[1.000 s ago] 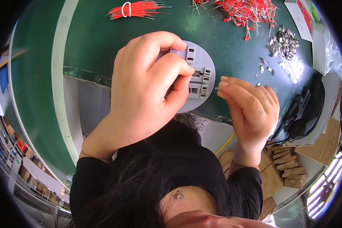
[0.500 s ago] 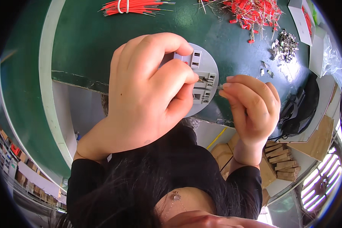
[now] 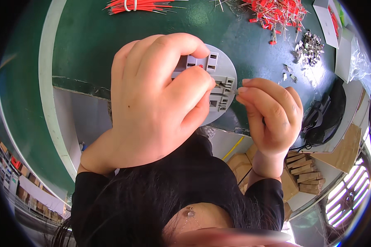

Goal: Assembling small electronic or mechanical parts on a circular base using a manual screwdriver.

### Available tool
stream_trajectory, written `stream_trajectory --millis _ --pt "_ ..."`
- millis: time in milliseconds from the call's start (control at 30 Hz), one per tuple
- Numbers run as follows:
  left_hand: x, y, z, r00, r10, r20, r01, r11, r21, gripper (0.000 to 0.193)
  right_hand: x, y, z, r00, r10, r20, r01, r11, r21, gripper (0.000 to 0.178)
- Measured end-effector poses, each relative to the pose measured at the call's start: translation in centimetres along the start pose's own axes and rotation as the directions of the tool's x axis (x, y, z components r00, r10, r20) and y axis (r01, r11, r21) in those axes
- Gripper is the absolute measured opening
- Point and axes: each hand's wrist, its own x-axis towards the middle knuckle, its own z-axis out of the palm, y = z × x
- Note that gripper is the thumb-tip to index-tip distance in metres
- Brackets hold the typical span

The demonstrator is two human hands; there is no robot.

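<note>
A round grey plastic plate (image 3: pixel 227 61) with moulded slots lies near the table's front edge. Much of it is hidden under my left hand (image 3: pixel 156 99), whose thumb and a finger pinch closed beside a slotted block (image 3: pixel 223 84). A thin brass-coloured bit shows at those fingertips, too small to name. At the plate's right rim, my right hand (image 3: pixel 274 113) has its thumb and fingertips closed on a small metal piece (image 3: pixel 235 92), which points at the slotted block. A small red part (image 3: pixel 201 66) shows on the plate behind my left fingers.
On the green table (image 3: pixel 86 53), a tied bundle of red wires (image 3: pixel 142 5) lies at the far left. A heap of red-bodied parts with wire leads (image 3: pixel 276 14) and a pile of small metal pieces (image 3: pixel 310 48) lie at the far right. A black mesh pouch (image 3: pixel 327 119) sits right.
My right hand has moved slightly left, bringing the small metal piece to the plate's rim. The left hand has shifted a little left, its pinch still at the slotted block.
</note>
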Motion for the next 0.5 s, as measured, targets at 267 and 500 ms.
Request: stream_trajectory --millis 267,500 --pt "0.18 0.19 -0.24 1.000 0.001 0.010 -0.001 1.000 0.019 0.025 0.24 -0.21 -0.15 1.000 -0.004 -0.007 0.004 1.000 -0.015 0.023" --pt "0.17 0.03 -0.31 1.000 0.003 0.014 -0.003 1.000 -0.011 0.026 0.49 -0.06 -0.16 1.000 -0.019 0.002 0.019 0.999 -0.044 0.022"
